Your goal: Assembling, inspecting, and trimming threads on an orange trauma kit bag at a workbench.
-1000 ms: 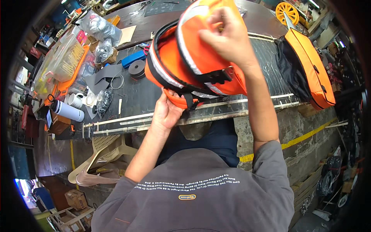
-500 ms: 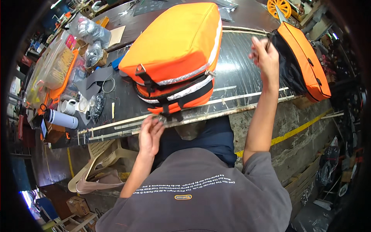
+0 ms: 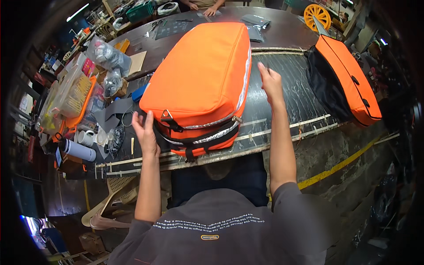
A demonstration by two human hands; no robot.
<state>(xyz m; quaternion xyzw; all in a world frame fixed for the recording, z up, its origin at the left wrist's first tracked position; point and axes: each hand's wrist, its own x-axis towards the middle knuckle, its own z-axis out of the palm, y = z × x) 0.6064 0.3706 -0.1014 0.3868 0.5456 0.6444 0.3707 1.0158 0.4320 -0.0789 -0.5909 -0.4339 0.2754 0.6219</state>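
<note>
A large bright orange bag (image 3: pixel 198 75) with silver reflective bands and black straps lies on the dark work table, in front of me. My left hand (image 3: pixel 146 132) is beside its near left corner, fingers spread and thumb up, near a black strap with a metal ring (image 3: pixel 170 120). On the other side, my right hand (image 3: pixel 271 86) is held edge-on with fingers stretched out, a small gap away from the bag's right side. Neither hand holds anything. A zipper pull (image 3: pixel 237 119) shows at the bag's near right corner.
A second orange and black bag (image 3: pixel 349 79) lies at the table's right end. At the left are a white bottle (image 3: pixel 79 150), mugs (image 3: pixel 87 138), clear plastic boxes (image 3: pixel 73 99) and plastic bags. Another person's hands (image 3: pixel 211 10) rest at the far table edge. A beige chair (image 3: pixel 115 198) stands below left.
My left hand has risen from the table's front edge to the bag's left corner. My right hand has moved left, from near the second bag toward the large bag's right side.
</note>
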